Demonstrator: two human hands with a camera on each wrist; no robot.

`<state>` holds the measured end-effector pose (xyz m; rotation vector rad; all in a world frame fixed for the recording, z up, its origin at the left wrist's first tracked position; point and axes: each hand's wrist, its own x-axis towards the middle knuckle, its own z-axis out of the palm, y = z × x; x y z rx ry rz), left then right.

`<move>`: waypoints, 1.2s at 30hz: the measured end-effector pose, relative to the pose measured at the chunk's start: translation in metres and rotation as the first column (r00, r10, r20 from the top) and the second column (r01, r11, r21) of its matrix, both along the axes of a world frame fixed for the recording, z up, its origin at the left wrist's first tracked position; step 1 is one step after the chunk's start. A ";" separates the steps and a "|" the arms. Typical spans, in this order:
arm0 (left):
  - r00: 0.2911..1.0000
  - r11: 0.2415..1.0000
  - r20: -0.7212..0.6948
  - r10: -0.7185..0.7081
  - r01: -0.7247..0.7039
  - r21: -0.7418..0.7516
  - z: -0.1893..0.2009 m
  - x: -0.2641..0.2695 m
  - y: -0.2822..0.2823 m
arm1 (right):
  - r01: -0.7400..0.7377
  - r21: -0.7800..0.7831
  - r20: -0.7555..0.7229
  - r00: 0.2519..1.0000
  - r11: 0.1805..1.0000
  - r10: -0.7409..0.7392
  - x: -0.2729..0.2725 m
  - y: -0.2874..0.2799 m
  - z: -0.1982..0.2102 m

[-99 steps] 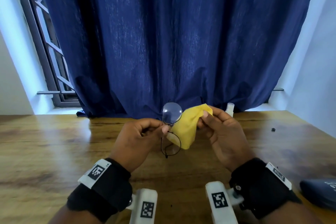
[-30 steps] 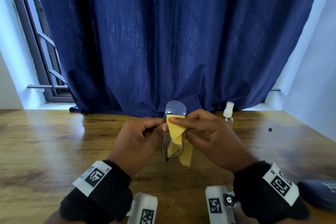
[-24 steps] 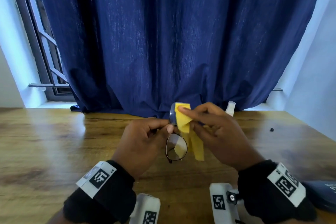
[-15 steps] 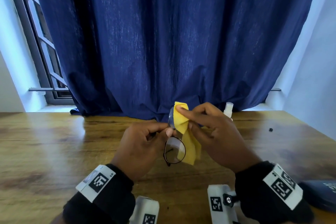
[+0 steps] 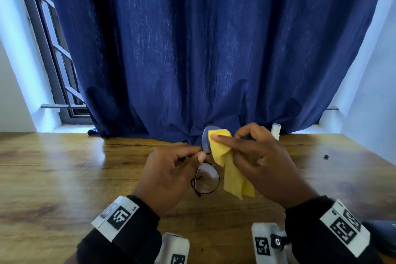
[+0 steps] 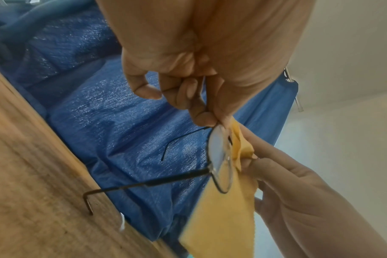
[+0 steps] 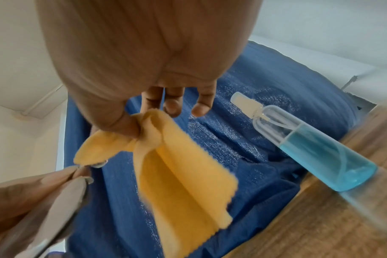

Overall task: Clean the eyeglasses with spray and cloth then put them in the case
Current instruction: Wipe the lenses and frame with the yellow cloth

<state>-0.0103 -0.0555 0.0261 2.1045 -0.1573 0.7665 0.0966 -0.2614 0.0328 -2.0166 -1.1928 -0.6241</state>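
Head view: above the wooden table [image 5: 64, 178], the left hand [image 5: 169, 178] pinches the thin black wire-framed eyeglasses [image 5: 206, 180] at the bridge, while the right hand [image 5: 267, 165] pinches the yellow microfibre cloth [image 5: 231, 169] over the upper lens.

A: Item, eyeglasses [image 5: 206, 180]: where are they held?
B: Above the table [image 5: 53, 178], between the two hands; pinched at the bridge by the left hand [image 5: 169, 176], one lens set above the other.
A: Item, cloth [image 5: 229, 167]?
B: Pinched against the upper lens by the right hand [image 5: 267, 167]; the rest is hung beside the lower lens.
A: Item, spray bottle [image 7: 303, 143]?
B: Stood on the table behind the right hand, before the curtain [image 5: 203, 49].
A: Item, case [image 5: 383, 236]?
B: Laid on the table at the near right edge, beside the right wrist.
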 end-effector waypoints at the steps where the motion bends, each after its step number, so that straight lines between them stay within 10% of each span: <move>1: 1.000 1.000 -0.001 -0.005 0.005 0.006 0.000 0.000 -0.002 | 0.018 -0.010 0.018 1.000 1.000 -0.018 0.000 0.001 0.000; 15: 1.000 0.999 0.023 -0.002 0.001 0.048 -0.002 0.001 -0.003 | 0.072 -0.170 0.096 0.994 0.983 -0.057 -0.009 0.003 0.002; 28: 1.000 0.999 0.013 0.020 -0.021 0.042 0.005 -0.005 -0.006 | 0.148 0.221 0.012 0.988 0.964 -0.154 -0.009 0.000 0.008; 36: 1.000 0.998 -0.008 0.010 -0.009 0.065 0.002 -0.004 -0.009 | 0.087 0.193 0.081 0.991 0.977 -0.104 -0.014 0.006 0.005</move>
